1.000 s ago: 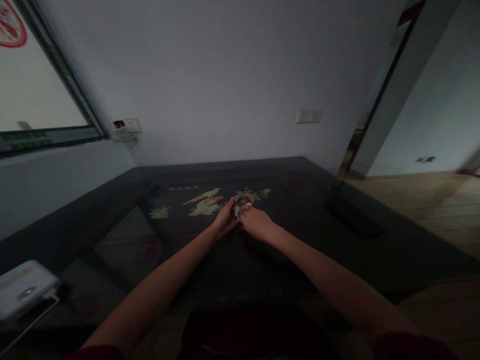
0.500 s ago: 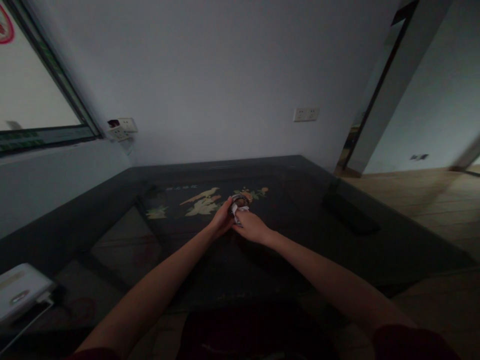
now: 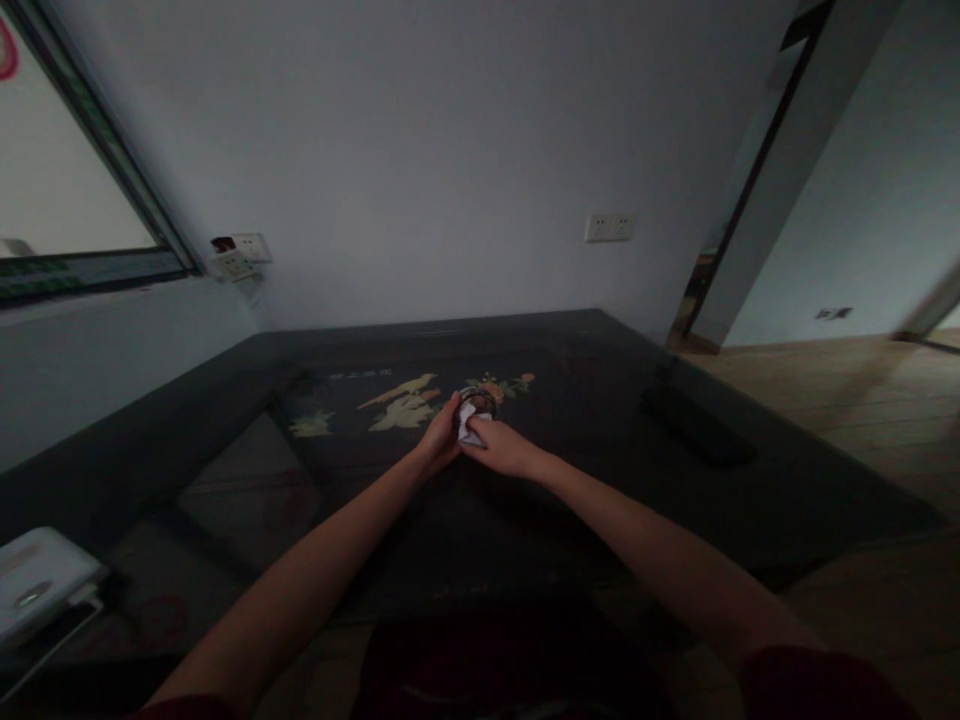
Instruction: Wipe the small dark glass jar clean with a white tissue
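Note:
My left hand (image 3: 441,436) is closed around the left side of a small round vessel with a dark rim (image 3: 486,402), brownish inside. My right hand (image 3: 507,449) pinches a crumpled white tissue (image 3: 468,428) against the near side and opening of the vessel. Both hands meet above the middle of a dark glossy table (image 3: 465,540), just in front of its bird-and-flower picture (image 3: 405,403). The vessel's exact kind is too small and dim to make out, and the hands hide its lower part.
At the table's left edge stands a white box-shaped device (image 3: 46,585) with a white cable. A long black object (image 3: 697,428) lies on the right side. Wall sockets (image 3: 609,228) are above the far edge, and a window (image 3: 75,150) is at left.
The tissue has shifted slightly and more of its white surface shows over the vessel's near side. Both hands keep hold in nearly the same place; the view has moved a little.

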Tool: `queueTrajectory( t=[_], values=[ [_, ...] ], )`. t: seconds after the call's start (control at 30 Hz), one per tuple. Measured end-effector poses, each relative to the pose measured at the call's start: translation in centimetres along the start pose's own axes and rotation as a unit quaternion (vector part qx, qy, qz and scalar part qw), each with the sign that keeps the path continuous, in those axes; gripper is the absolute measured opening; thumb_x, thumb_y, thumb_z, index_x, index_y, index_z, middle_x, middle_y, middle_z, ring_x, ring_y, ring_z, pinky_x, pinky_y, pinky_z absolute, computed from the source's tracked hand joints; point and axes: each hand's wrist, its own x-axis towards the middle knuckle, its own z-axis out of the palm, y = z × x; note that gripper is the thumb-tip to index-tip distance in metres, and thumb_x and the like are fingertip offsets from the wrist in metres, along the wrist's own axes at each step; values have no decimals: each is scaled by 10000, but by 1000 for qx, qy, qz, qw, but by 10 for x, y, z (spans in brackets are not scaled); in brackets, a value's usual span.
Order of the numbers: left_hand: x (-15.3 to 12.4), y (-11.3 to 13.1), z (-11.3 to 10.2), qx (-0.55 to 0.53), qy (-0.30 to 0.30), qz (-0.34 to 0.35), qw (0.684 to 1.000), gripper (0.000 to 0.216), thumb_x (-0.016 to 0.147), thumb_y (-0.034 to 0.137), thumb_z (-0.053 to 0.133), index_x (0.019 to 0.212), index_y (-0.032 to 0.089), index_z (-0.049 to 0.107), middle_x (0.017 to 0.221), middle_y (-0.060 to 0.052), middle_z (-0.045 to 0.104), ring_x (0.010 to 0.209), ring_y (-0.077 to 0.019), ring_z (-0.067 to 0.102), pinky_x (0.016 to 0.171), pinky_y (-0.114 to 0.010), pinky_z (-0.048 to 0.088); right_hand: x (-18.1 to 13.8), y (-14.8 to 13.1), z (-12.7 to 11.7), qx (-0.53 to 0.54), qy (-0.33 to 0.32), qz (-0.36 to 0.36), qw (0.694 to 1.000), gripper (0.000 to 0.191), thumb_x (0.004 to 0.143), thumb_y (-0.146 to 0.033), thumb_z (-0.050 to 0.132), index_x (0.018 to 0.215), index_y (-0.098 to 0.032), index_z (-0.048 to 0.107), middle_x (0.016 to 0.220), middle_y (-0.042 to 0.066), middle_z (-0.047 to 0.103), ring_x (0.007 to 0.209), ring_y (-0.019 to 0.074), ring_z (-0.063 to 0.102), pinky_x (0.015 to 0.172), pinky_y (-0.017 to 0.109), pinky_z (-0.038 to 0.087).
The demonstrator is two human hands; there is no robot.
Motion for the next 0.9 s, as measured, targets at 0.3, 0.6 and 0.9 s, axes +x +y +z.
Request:
queueTrajectory(
  t=[0.3,0.6,0.9],
  values=[
    [5,-2,-4,5,-1,0,1000,351,965,371,422,964,140,686,1017,-107,719,988,-190,664,896,-285,502,-2,-14,17,-196,36,64,978,445,878,-34,358,1295,27,500,1390,278,489,1367,297,405,1174,475,218],
    [8,-5,-2,14,4,10,1000,309,952,349,461,999,135,678,987,-103,726,971,-187,672,899,-272,497,-4,-18,18,-195,34,70,978,426,869,-34,378,1264,57,509,1344,310,516,1319,312,462,1151,482,248],
    [2,-3,-1,28,29,20,999,341,927,380,513,1073,110,662,906,-102,739,818,-200,701,798,-282,535,4,-11,10,-23,48,48,997,186,867,-224,560,1019,-116,562,948,86,710,807,167,670,693,245,492]
  ],
)
